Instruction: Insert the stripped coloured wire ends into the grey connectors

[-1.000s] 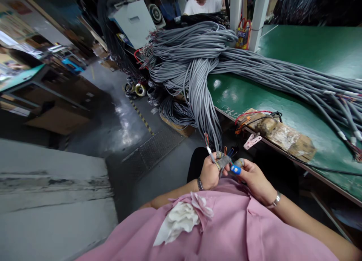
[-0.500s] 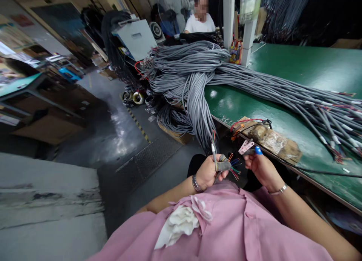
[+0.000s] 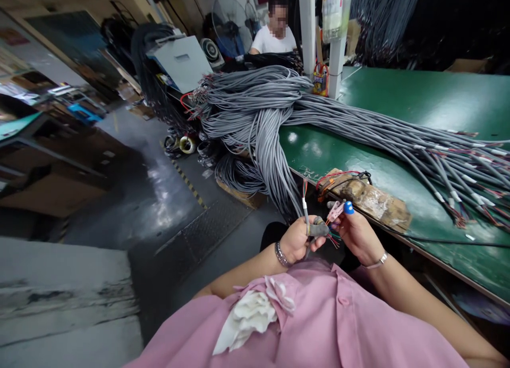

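My left hand [image 3: 297, 241] is closed around a grey cable [image 3: 306, 215], with a worn grey cover on its thumb. One end of that cable stands up past the fingers and shows a white band and thin wires. Coloured wires [image 3: 333, 240] fan out from the other side of the grip, toward my right hand [image 3: 357, 239]. Between the right thumb and fingers is a pink clip [image 3: 335, 212], its tip at the orange wires. A blue cover [image 3: 348, 207] caps the right thumb. Whether the clip has closed on a wire is too small to tell.
A thick bundle of grey cables [image 3: 274, 139] lies over the green table [image 3: 418, 92] and hangs off its edge. Near that edge sits a taped wooden block [image 3: 370, 198] with red and black leads. A person [image 3: 274, 36] in white sits behind the bundle.
My right hand has come left to the left hand, bringing the pink clip to the coloured wires. The left hand keeps its hold on the cable. The whole view has shifted slightly.
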